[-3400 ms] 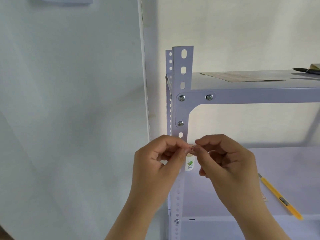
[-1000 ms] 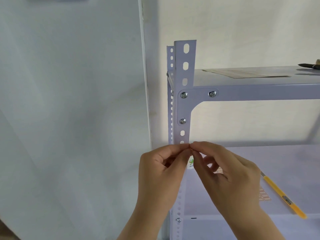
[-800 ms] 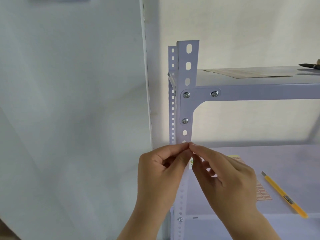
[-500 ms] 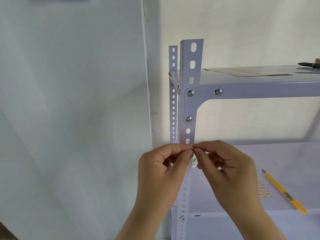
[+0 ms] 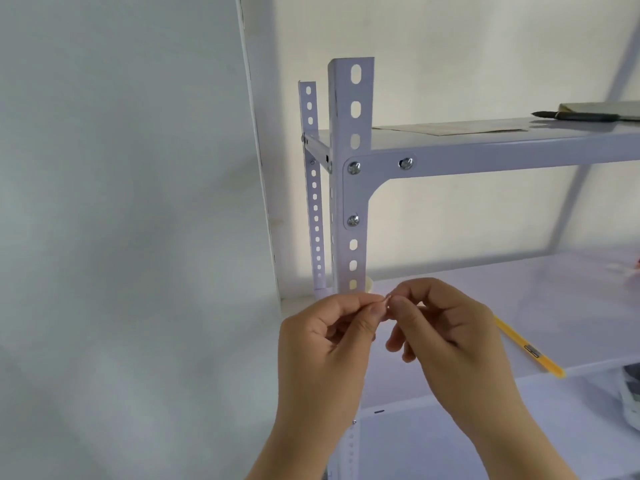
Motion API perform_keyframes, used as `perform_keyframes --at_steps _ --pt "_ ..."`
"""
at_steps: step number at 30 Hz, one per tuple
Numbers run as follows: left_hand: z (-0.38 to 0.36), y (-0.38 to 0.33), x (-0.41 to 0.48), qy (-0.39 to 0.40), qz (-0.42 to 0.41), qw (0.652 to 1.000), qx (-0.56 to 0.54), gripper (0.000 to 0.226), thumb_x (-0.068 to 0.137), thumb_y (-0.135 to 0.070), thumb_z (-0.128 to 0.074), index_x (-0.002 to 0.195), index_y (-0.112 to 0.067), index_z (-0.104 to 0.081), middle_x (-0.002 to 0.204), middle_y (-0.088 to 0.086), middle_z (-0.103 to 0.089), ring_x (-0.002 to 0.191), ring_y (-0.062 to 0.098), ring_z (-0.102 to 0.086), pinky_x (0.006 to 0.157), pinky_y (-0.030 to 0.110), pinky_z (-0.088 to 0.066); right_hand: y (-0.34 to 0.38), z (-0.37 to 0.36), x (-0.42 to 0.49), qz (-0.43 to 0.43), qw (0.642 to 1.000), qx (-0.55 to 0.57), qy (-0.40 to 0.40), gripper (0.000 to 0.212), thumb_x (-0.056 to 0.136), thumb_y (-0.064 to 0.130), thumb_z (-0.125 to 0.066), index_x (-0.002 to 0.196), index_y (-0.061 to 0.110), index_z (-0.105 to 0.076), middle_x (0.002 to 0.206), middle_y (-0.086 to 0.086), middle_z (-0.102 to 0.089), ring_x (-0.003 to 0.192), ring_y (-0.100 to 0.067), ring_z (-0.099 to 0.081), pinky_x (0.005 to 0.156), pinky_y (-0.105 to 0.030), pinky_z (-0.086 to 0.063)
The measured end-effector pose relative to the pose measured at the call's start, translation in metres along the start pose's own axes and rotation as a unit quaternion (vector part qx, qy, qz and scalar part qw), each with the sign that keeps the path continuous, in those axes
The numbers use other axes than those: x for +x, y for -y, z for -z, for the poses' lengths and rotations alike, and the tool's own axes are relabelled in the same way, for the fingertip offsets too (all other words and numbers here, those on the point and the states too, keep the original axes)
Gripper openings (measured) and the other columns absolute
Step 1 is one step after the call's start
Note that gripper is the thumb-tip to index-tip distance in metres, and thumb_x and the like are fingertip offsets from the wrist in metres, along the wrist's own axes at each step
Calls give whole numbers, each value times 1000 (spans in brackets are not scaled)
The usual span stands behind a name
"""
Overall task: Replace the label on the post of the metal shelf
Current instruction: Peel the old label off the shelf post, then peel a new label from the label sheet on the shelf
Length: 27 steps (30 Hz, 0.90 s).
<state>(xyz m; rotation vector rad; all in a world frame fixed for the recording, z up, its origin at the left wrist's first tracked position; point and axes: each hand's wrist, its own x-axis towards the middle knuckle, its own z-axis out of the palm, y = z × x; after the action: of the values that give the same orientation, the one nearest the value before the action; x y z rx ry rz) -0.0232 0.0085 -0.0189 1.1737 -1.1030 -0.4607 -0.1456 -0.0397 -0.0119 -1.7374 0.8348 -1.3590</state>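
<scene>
The person's left hand [image 5: 329, 337] and right hand [image 5: 446, 334] meet fingertip to fingertip. Both pinch a tiny pale label [image 5: 387, 300], seen edge-on with its print unreadable, just in front of the white perforated metal shelf post [image 5: 351, 202]. A yellow utility knife [image 5: 526, 348] lies near the front edge of the middle shelf [image 5: 519, 289]. On the top shelf [image 5: 485, 154] lie a paper sheet [image 5: 450, 128] and a dark pen [image 5: 575, 116], before a white wall [image 5: 121, 168].

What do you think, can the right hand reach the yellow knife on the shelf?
Probably yes, once it lets go: the right hand pinches a label with the left hand, but the yellow knife lies beside it on the shelf with nothing between.
</scene>
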Motion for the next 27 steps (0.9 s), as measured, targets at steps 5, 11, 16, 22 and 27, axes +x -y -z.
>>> perform_keyframes --at_steps 5,11,16,22,27 --pt "-11 -1 -3 25 21 999 -25 20 89 -10 -69 81 -26 -78 76 -11 -80 67 15 -70 68 28 -59 -5 10 -5 -23 999 20 -17 25 90 4 -60 76 21 -71 70 1 -75 51 -14 -64 48 -26 -50" --pt "-43 5 3 -7 34 999 -31 21 88 -8 -70 77 -23 -78 72 -6 -79 63 5 -69 63 20 -57 -20 31 12 -35 999 29 -10 24 89 6 -62 77 23 -74 69 1 -75 51 -14 -64 47 -26 -50" --pt "-90 16 13 -62 67 995 -27 21 88 -8 -69 74 -22 -76 71 -1 -78 61 5 -68 63 20 -55 -41 66 38 -57 998 34 20 24 90 5 -63 77 21 -75 67 2 -75 50 -12 -64 48 -24 -50" --pt "-147 28 26 -131 91 987 1 22 88 -9 -68 75 -24 -78 75 -6 -79 66 5 -69 65 17 -55 -69 107 69 -87 992 57 67 28 92 4 -61 83 24 -78 74 7 -78 49 -10 -64 48 -22 -51" --pt "-173 38 33 -179 109 977 35 20 88 -11 -68 76 -23 -78 74 -8 -79 67 6 -69 64 15 -53 -92 124 88 -113 984 76 112 28 93 8 -60 86 28 -78 78 9 -79 51 -10 -63 50 -21 -50"
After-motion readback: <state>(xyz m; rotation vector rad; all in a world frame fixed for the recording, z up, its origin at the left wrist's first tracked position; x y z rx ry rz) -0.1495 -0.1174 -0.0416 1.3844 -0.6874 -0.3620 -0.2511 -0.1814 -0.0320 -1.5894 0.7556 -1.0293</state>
